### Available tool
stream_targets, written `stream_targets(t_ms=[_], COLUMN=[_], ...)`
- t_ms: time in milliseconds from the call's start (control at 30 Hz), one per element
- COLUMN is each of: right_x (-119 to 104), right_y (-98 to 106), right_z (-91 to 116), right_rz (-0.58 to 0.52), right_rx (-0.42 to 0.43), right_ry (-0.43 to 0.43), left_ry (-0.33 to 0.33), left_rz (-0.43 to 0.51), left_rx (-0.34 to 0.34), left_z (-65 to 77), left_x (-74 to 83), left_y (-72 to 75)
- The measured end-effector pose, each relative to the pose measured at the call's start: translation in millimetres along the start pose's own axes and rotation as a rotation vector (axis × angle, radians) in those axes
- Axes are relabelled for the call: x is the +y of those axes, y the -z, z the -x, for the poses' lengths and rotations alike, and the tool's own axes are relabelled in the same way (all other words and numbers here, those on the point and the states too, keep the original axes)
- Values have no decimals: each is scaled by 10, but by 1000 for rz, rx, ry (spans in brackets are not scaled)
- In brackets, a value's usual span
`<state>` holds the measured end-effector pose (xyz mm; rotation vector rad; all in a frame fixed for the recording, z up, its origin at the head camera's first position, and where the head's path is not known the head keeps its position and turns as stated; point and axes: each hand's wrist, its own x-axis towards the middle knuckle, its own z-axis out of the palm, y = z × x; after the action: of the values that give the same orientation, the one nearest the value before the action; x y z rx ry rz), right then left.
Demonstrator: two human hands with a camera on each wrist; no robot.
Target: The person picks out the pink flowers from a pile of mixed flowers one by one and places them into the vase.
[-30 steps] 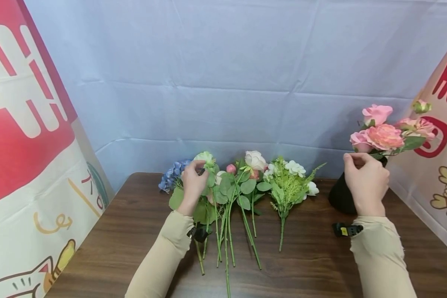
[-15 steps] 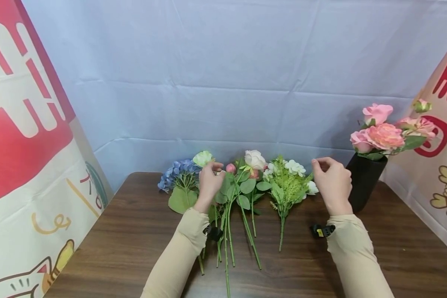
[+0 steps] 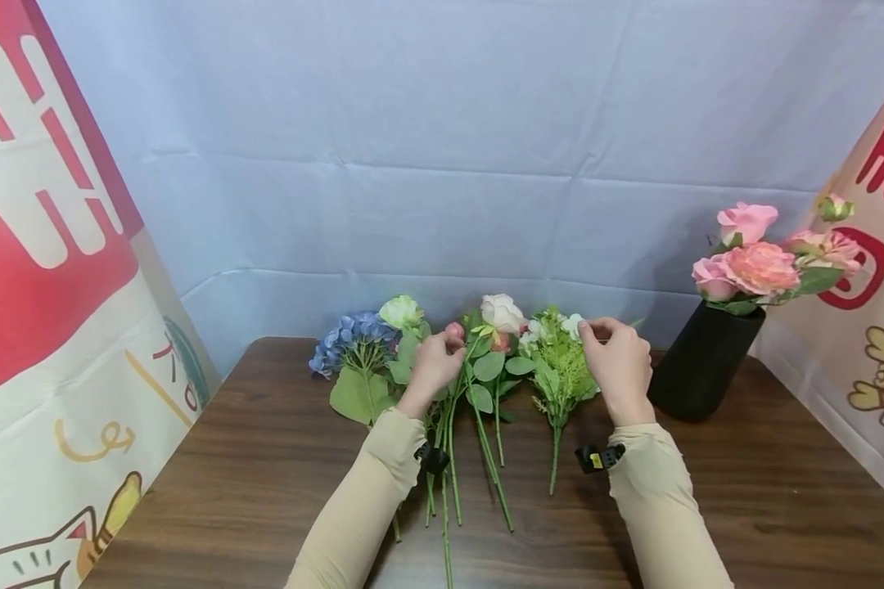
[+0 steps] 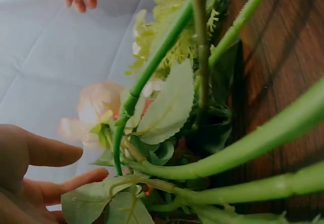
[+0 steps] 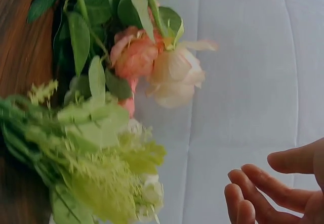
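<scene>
My left hand [image 3: 433,368] hovers over the stems and leaves of the middle flowers, thumb and fingers apart with nothing between them in the left wrist view. A pale cream rose [image 3: 502,314] lies just to its right, and a pink bud [image 3: 454,330] shows right behind its fingers. My right hand [image 3: 619,364], fingers relaxed and holding nothing, overlaps the right side of a green spray with small white blossoms [image 3: 557,368]. In the right wrist view a coral flower [image 5: 134,54] sits beside the cream rose. Further left are a blue hydrangea [image 3: 357,342] and a light green flower [image 3: 401,312].
A black slanted vase [image 3: 700,364] with several pink flowers [image 3: 760,270] stands at the right rear of the wooden table [image 3: 258,466]. Long green stems [image 3: 489,462] point toward the near edge. A pale blue cloth [image 3: 457,147] hangs behind.
My right hand has moved left, from in front of the vase to the green spray. My left hand has shifted right, from the light green flower to the middle stems. The flowers stay put.
</scene>
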<state>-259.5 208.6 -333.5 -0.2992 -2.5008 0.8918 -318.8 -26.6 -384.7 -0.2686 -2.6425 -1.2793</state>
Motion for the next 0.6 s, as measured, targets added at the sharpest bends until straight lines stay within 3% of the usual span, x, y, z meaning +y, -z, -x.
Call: stream_targets(t_ms=[167,333,600], right_x=[-75,-131,-128], right_y=[-71,-110,-82], right_z=[15,30,22], right_rz=[-27,-38,-46], right_rx=[-26,-30,-43], right_ry=[-34,-43,-64], left_ry=[-51,-62,5], left_rz=[-128,-239,-188], left_rx=[-23,-42,-59], left_z=[25,47,43], left_x=[-10,-19,-9], left_y=[-30,-67,-75])
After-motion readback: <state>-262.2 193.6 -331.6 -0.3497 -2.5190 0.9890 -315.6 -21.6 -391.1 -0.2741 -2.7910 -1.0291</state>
